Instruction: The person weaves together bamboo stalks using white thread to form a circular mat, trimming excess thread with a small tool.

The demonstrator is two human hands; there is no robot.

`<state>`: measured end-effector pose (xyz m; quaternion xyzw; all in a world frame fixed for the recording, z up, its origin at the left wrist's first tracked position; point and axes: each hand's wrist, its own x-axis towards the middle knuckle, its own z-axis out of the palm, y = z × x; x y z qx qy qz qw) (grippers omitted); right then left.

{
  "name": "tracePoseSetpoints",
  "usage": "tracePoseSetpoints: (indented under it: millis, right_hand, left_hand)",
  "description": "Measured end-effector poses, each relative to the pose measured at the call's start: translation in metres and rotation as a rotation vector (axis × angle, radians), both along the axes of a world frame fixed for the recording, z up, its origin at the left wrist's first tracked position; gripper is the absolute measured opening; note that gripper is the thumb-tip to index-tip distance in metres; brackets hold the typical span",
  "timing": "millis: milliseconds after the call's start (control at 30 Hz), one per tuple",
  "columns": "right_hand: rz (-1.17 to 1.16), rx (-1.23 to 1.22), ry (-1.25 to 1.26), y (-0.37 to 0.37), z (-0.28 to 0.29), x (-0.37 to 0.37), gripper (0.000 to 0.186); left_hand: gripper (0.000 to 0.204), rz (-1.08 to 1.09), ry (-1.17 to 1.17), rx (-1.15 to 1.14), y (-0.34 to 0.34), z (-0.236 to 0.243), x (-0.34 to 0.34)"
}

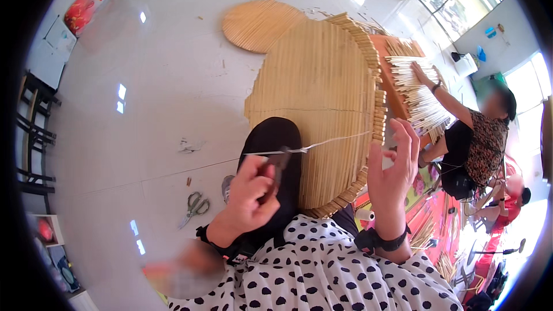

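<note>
A large rounded panel of straw-coloured sticks [328, 80] leans out in front of me, its right and lower rim edged with stick ends. Across it runs a pale string [337, 140] with a knot, passing over my dark-clad knee [273, 132]. My left hand [245, 198] is closed around a small dark tool [276, 170], partly covered by the fingers and blurred, just below the string. My right hand [396, 164] is raised beside the panel's right rim, fingers bent and apart, nothing visible in it. The string's right end lies near its thumb.
Green-handled scissors [194, 207] lie on the tiled floor at left. Behind the panel is a round stick disc [259, 23]. To the right, a person [484, 132] reaches over loose sticks [417, 89]; another person [512, 196] sits farther back. Dark stools [37, 132] stand far left.
</note>
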<state>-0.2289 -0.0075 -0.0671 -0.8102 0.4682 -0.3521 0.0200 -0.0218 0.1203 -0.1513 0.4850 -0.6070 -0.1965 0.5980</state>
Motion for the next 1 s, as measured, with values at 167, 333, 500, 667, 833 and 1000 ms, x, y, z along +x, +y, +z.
tracePoseSetpoints:
  millis: [167,333,500,667,833,1000]
  right_hand:
    - [0.699,0.133,-0.094,0.015,0.015,0.035,0.03]
    - [0.622,0.406,-0.175,0.015,-0.005,0.028,0.006]
    - [0.546,0.455,-0.252,0.019,-0.007,0.015,0.018]
    - [0.535,0.5,-0.264,0.025,-0.014,0.017,0.016]
    - [0.626,0.498,-0.065,0.027,0.008,0.016,0.01]
    - [0.789,0.437,-0.186,0.026,0.002,0.016,0.008]
  left_hand:
    - [0.016,-0.087,-0.077,0.009,0.002,0.018,-0.007]
    - [0.015,-0.107,-0.137,0.093,0.012,-0.013,0.022]
    - [0.008,0.322,-0.098,0.659,0.086,-0.17,0.105]
    - [0.022,0.794,-0.262,1.156,0.215,-0.351,0.133]
    - [0.032,0.895,-0.345,1.12,0.195,-0.372,0.13]
    - [0.028,0.488,0.218,0.508,0.044,-0.135,0.091]
